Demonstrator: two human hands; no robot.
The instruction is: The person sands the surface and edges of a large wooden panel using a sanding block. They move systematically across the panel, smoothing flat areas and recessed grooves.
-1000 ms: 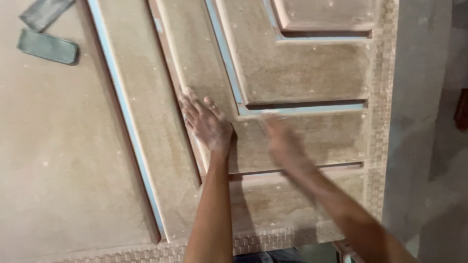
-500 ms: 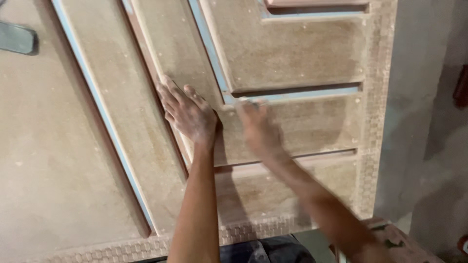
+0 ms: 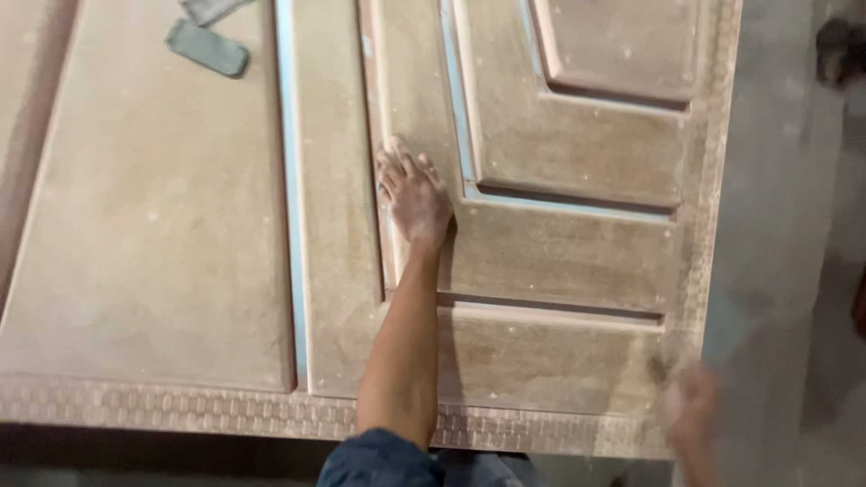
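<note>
Across the upper left of the frame, two grey-green sanding blocks: the lower sanding block (image 3: 207,48) lies whole on the flat panel; the upper sanding block (image 3: 209,8) is cut off by the top edge, only a corner showing. Both well apart from my hands.

Under everything, the carved wooden door (image 3: 162,225), lying flat, dusty tan. Its far left edge and top run out of frame; a woven-pattern border (image 3: 180,410) shows along the bottom and up the right side. A pale blue strip (image 3: 289,207) runs top to bottom left of centre; a second blue line (image 3: 559,206) follows the raised panel right of centre.

Centre of frame: my left hand (image 3: 413,194), palm down, fingers spread flat and open on the door's raised moulding, holding nothing. Dust coats the knuckles. Forearm runs down to the bottom edge, where a dark blue sleeve or trouser cloth (image 3: 379,462) is partly cut off.

Lower right: my right hand (image 3: 693,408), badly motion-blurred, near the door's bottom right corner. Cannot tell whether the fingers are closed or spread, or whether anything is in them; contact with the border also unclear.

Far right: grey floor (image 3: 776,225), and a dark shape (image 3: 839,50) at the upper right corner, too blurred to identify.
</note>
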